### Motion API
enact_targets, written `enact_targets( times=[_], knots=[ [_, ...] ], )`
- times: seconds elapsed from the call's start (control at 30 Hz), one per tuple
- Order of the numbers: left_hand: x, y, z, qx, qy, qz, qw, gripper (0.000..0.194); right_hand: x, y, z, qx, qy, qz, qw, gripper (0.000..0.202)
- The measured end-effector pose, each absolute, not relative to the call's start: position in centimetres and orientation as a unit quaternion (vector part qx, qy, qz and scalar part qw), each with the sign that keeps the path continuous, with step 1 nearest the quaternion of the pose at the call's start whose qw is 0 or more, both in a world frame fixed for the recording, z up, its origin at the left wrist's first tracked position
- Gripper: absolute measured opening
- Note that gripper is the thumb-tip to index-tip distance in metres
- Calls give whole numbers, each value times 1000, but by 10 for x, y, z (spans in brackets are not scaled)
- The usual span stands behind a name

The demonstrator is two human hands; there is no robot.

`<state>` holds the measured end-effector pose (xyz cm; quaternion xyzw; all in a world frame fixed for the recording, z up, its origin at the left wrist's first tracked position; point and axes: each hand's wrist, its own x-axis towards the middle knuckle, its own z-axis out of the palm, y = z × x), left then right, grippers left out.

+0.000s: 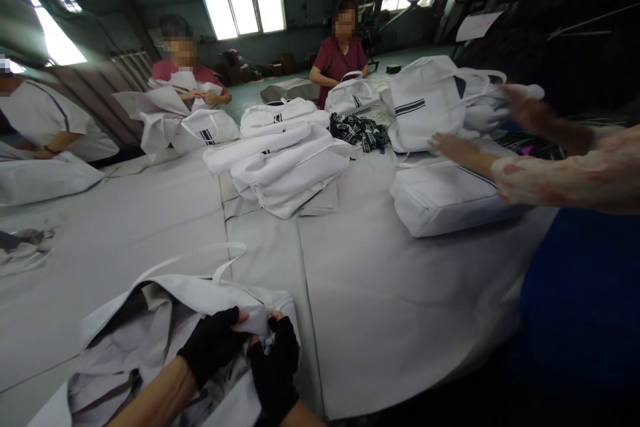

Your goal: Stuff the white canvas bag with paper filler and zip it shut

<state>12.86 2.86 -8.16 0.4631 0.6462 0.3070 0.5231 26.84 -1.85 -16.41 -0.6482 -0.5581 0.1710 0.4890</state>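
Note:
A white bag (210,293) lies wide open on the table in front of me, its pale lining showing and one thin handle looped up at the far side. My left hand (215,340), in a black fingerless glove, pinches the bag's edge near its right corner. Close beside it, my right hand (274,357), gloved the same way, is closed on the same edge. The fingertips of both hands stick out of the gloves and nearly meet at the fabric. What lies under my palms is hidden.
White bags (295,167) are piled mid-table, beside a heap of black printed straps (360,132). At right, a co-worker's hands (460,150) touch an upright bag (425,97) behind a lying one (445,197). Other people work along the far side. Pale sheeting (370,307) covers the table.

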Motion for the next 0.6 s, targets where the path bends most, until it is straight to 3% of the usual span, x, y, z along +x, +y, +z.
enact_targets(
  times=[0.17,0.23,0.3,0.4,0.6],
  knots=[
    [124,18,-74,593,630,308,397,24,270,-13,-161,-632,-577,191,481,62],
    [128,19,-71,539,643,353,414,33,270,-14,-162,-633,-579,187,479,61],
    [137,23,-65,436,646,384,495,41,270,-17,-165,-629,-581,174,486,60],
    [155,34,-50,314,630,361,612,38,268,-21,-171,-632,-584,154,485,58],
    [171,46,-16,368,705,282,537,30,272,-15,-173,-652,-583,179,451,65]
  ],
)
